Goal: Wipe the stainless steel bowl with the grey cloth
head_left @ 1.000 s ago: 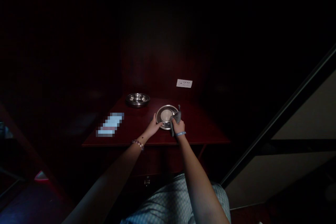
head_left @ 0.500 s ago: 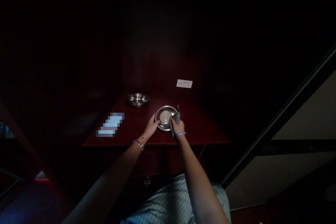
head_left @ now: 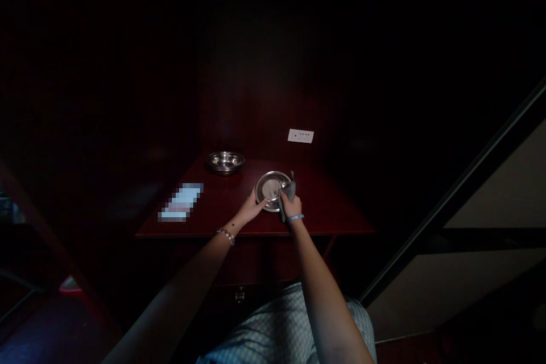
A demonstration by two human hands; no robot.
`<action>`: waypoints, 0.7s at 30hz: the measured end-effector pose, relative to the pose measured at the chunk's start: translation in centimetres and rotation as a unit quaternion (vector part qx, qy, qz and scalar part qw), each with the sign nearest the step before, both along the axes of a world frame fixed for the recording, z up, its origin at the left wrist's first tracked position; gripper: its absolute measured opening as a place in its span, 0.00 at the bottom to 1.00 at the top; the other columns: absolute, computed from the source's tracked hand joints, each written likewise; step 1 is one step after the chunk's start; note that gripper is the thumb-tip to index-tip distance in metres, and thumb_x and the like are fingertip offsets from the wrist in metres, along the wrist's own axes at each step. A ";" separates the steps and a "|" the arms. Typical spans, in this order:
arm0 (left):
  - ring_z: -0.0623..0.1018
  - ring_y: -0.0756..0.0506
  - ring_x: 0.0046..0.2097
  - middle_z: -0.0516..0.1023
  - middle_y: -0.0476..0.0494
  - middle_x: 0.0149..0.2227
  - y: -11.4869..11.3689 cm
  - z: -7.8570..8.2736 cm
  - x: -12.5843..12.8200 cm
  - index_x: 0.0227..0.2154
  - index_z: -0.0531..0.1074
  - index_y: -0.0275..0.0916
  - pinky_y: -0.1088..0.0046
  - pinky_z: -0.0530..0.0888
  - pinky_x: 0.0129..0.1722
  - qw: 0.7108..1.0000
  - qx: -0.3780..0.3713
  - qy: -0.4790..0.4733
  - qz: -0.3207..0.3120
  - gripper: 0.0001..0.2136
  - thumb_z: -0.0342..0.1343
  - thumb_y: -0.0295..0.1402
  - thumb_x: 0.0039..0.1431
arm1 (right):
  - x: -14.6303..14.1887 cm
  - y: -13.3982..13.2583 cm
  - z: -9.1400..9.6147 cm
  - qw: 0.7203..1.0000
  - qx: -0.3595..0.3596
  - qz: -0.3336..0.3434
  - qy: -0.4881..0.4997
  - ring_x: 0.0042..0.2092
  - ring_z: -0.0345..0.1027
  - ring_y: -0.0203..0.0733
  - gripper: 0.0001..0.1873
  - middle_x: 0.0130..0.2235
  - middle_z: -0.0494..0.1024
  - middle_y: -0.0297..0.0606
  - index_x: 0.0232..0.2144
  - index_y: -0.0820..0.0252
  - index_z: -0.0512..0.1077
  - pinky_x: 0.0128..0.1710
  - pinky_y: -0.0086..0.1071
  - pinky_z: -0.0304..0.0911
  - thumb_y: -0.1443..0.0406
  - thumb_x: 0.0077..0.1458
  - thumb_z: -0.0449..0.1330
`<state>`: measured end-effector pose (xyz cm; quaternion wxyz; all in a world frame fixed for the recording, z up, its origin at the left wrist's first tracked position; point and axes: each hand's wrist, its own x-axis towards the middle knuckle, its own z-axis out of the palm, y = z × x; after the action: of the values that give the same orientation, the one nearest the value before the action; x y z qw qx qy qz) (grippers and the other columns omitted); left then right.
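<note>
Grey cloth (head_left: pixel 289 190) fills the clenched right hand (head_left: pixel 293 206), the left hand (head_left: pixel 252 209) clamps a metal dish (head_left: pixel 269 188), and both arms (head_left: pixel 318 273) reach forward.

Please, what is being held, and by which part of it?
The left grip holds the metal dish by its near-left rim; the right grip holds a gray cloth by its near part.

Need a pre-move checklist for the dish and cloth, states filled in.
1. Left hand gripping the metal dish at its edge: ok.
2. Right hand holding the grey cloth: ok.
3. Cloth over the dish's right side: ok.
4. Other metal dishware apart from both hands: ok, it stands at the table's far left.
5. Dish underside touching the table: cannot tell, hidden.
6. Surroundings well lit: not ok, mostly dark.
</note>
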<state>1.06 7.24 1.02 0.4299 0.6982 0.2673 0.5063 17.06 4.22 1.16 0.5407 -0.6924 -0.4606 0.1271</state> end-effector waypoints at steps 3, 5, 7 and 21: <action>0.70 0.44 0.53 0.68 0.35 0.51 -0.1 0.2 -0.2 0.54 0.48 0.35 0.63 0.62 0.56 0.999 -0.030 0.003 0.020 0.29 0.55 0.29 0.50 | 0.0 0.0 0.0 1.000 -0.001 0.012 -0.010 0.37 0.75 0.45 0.17 0.31 0.80 0.45 0.28 0.64 0.75 0.32 0.27 0.64 0.56 0.49 0.55; 0.72 0.44 0.50 0.70 0.38 0.47 0.0 0.2 -0.2 0.52 0.48 0.36 0.63 0.63 0.55 0.998 -0.053 0.005 0.032 0.28 0.54 0.28 0.51 | 0.0 0.0 0.0 1.000 -0.002 0.015 -0.015 0.37 0.75 0.45 0.17 0.32 0.80 0.45 0.28 0.64 0.75 0.32 0.27 0.63 0.56 0.49 0.55; 0.72 0.45 0.49 0.71 0.40 0.45 0.1 0.2 -0.2 0.50 0.52 0.36 0.63 0.63 0.55 0.998 -0.054 0.001 0.028 0.24 0.53 0.27 0.51 | 0.0 0.0 0.0 1.000 -0.002 0.015 -0.015 0.36 0.75 0.45 0.17 0.31 0.80 0.45 0.28 0.65 0.75 0.31 0.27 0.63 0.55 0.49 0.55; 0.69 0.41 0.54 0.73 0.40 0.50 1.1 -0.5 0.0 0.51 0.65 0.36 0.63 0.60 0.58 0.992 -0.093 -0.065 0.063 0.23 0.54 0.26 0.49 | -0.2 -0.2 0.2 0.999 -0.019 0.016 -0.025 0.35 0.75 0.45 0.15 0.30 0.80 0.46 0.28 0.65 0.76 0.29 0.27 0.62 0.58 0.49 0.57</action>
<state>1.01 8.38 0.56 0.4767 0.6024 0.3283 0.5496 16.82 4.06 1.39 0.5137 -0.6981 -0.4824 0.1267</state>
